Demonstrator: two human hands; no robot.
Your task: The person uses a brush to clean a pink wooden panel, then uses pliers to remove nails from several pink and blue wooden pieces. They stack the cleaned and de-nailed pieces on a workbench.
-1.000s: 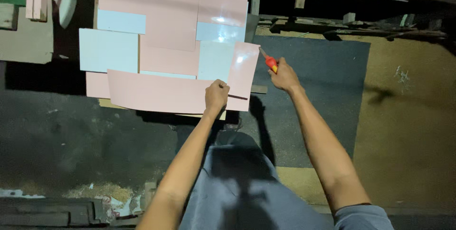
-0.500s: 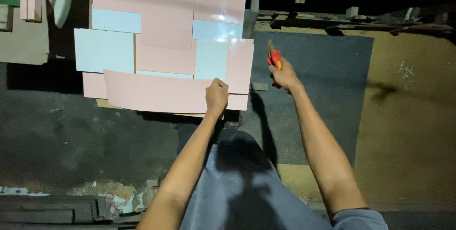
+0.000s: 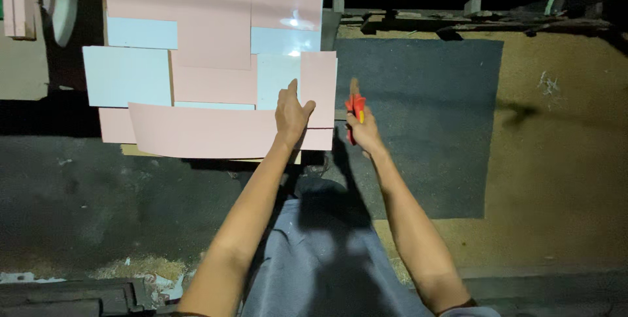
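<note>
Clearly the stack of pink and pale blue sheets lies on the floor ahead of the person's knees. The left hand presses flat, fingers spread, on the near right corner, clasping nothing. Just beside the sheet edge, the right hand is closed around a red-handled cutter. To my eye, a clean cut needs that firm hold-down and fingers clear of the blade.

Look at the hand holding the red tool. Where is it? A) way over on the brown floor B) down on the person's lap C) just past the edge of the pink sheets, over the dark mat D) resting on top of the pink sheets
C: the right hand grips the red tool beside the right edge of the pink sheets, above the dark mat, while the left hand presses flat on the sheets.
</note>
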